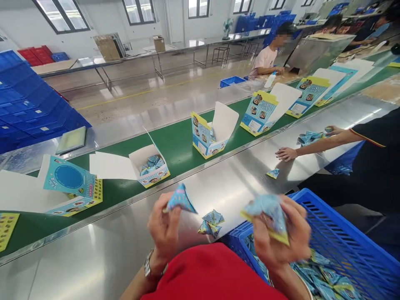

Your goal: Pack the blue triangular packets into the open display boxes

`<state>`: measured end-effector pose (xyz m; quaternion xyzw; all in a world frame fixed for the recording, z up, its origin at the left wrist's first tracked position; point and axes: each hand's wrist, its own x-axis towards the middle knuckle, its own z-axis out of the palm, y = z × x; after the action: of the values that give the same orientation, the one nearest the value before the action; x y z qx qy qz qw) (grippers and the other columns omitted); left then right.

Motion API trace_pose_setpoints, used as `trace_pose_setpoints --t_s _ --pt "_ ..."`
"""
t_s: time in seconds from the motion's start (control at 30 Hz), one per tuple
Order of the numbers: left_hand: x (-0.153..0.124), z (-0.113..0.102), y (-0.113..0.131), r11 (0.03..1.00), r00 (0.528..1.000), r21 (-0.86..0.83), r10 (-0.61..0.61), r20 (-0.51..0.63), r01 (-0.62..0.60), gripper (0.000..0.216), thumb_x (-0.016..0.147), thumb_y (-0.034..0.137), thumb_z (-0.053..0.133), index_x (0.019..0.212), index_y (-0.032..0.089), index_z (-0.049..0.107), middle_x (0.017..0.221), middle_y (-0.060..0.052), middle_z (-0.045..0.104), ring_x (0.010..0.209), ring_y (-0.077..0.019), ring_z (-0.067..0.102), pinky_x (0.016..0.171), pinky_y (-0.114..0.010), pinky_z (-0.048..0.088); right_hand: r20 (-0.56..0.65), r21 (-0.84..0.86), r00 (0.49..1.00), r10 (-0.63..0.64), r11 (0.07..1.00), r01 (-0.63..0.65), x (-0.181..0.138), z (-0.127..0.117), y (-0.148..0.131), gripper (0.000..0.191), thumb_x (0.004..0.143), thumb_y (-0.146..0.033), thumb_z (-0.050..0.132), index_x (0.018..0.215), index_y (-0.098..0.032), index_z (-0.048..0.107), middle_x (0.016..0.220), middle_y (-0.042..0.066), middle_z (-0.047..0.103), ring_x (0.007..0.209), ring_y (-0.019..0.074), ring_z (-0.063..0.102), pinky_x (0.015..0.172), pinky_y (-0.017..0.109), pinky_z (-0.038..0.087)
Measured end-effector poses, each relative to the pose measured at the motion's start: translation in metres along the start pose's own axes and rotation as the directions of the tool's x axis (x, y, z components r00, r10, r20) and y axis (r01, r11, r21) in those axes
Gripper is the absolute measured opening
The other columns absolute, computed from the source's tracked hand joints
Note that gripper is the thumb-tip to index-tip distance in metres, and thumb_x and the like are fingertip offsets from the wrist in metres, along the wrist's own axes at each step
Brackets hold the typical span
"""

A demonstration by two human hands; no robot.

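Observation:
My left hand (165, 223) is closed on a blue pyramid-shaped packet (181, 199), held above the metal table's edge. My right hand (286, 233), blurred by motion, grips blue and yellow packets (267, 212); how many I cannot tell. Between my hands, a small cluster of packets (212, 223) lies on the metal surface. Under my right hand stands a blue plastic crate (340, 233) with many more packets (328, 275) inside. In front of me, an open carton (154, 178) on the green belt holds several packets.
A green conveyor belt (178, 141) carries several open printed cartons (203, 137). To the right, a co-worker's arm (325, 146) reaches over the table beside a packet pile (312, 136). Another person (265, 58) sits across the belt. Blue crates (31, 104) are stacked at left.

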<state>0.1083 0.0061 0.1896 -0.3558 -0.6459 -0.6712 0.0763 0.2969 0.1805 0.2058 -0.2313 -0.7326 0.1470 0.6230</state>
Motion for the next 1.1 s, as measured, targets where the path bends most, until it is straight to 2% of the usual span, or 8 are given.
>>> trace_pose_setpoints --t_s 0.13,0.27,0.43,0.63,0.77,0.87,0.97,1.1 --pt "-0.015 0.007 -0.005 0.919 0.944 -0.231 -0.286 0.167 0.319 0.019 0.102 0.041 0.082 0.112 0.025 0.084 0.098 -0.002 0.082 0.087 -0.0163 0.072 0.082 -0.026 0.058 0.178 0.055 0.984 -0.004 0.998 -0.006 -0.017 0.014 0.001 0.051 0.095 -0.019 0.075 0.144 -0.027 0.066 0.118 0.009 0.071 0.107 0.0299 0.072 0.086 0.045 0.065" --pt "-0.024 0.007 -0.011 0.529 0.702 -0.468 -0.605 0.377 0.708 0.034 0.091 0.052 0.094 0.106 0.023 0.084 0.091 -0.001 0.079 0.082 -0.0130 0.068 0.078 -0.021 0.056 0.432 0.071 0.896 0.101 0.987 -0.145 -0.047 0.023 0.005 0.044 0.103 -0.019 0.068 0.146 -0.024 0.062 0.129 0.012 0.067 0.119 0.0278 0.071 0.098 0.042 0.066" --pt "-0.054 0.006 -0.024 0.054 0.454 -0.554 -0.639 0.620 0.831 0.039 0.080 0.050 0.102 0.104 0.024 0.086 0.147 -0.010 0.076 0.127 -0.0303 0.073 0.105 -0.040 0.062 0.664 0.172 0.740 0.106 0.942 -0.289 -0.097 0.036 0.000 0.051 0.097 -0.012 0.064 0.146 -0.025 0.054 0.128 0.012 0.068 0.112 0.0247 0.074 0.092 0.036 0.067" --pt "-0.095 0.004 -0.049 -0.055 0.326 -0.496 -0.689 0.647 0.867 0.040 0.085 0.047 0.098 0.115 0.026 0.083 0.139 -0.010 0.078 0.122 -0.0313 0.074 0.095 -0.042 0.066 0.879 0.183 0.477 -0.003 0.925 -0.332 -0.123 0.019 0.007 0.073 0.090 -0.024 0.082 0.158 -0.023 0.053 0.164 0.020 0.058 0.154 0.0369 0.056 0.127 0.055 0.051" --pt "-0.104 -0.007 -0.078 0.103 0.289 -0.359 -0.805 0.518 0.928 0.056 0.070 0.063 0.102 0.102 0.022 0.078 0.124 -0.012 0.079 0.118 -0.0345 0.075 0.080 -0.037 0.065 0.689 -0.168 0.513 0.513 0.801 -0.575 -0.134 -0.057 0.065 0.060 0.100 -0.048 0.069 0.154 -0.022 0.059 0.162 0.020 0.057 0.137 0.0316 0.068 0.112 0.048 0.060" --pt "-0.115 -0.020 -0.119 0.201 0.260 -0.199 -0.903 0.342 0.959 0.065 0.054 0.068 0.105 0.088 0.023 0.073 0.091 -0.002 0.076 0.084 -0.0210 0.071 0.075 -0.033 0.061 0.312 -0.476 0.343 0.886 0.459 -0.751 -0.155 -0.135 0.122 0.073 0.086 -0.063 0.067 0.144 -0.018 0.062 0.143 0.020 0.068 0.107 0.0308 0.076 0.102 0.051 0.062" --pt "-0.130 -0.032 -0.162 0.204 0.202 -0.010 -0.965 0.168 0.979 0.066 0.040 0.069 0.103 0.075 0.024 0.069 0.072 0.003 0.069 0.067 -0.0172 0.064 0.063 -0.030 0.053 0.069 -0.572 0.196 0.978 0.200 -0.796 -0.185 -0.195 0.161 0.083 0.070 -0.065 0.069 0.134 -0.012 0.064 0.129 0.027 0.071 0.105 0.0389 0.075 0.095 0.057 0.062" --pt "-0.142 -0.049 -0.187 0.259 0.260 0.244 -0.965 0.027 0.935 0.068 0.029 0.076 0.097 0.064 0.025 0.070 0.063 0.001 0.066 0.062 -0.0209 0.064 0.060 -0.035 0.052 -0.036 -0.568 0.040 0.999 0.013 -0.823 -0.224 -0.213 0.192 0.086 0.059 -0.063 0.077 0.130 -0.015 0.067 0.130 0.031 0.070 0.126 0.0491 0.069 0.073 0.049 0.062"
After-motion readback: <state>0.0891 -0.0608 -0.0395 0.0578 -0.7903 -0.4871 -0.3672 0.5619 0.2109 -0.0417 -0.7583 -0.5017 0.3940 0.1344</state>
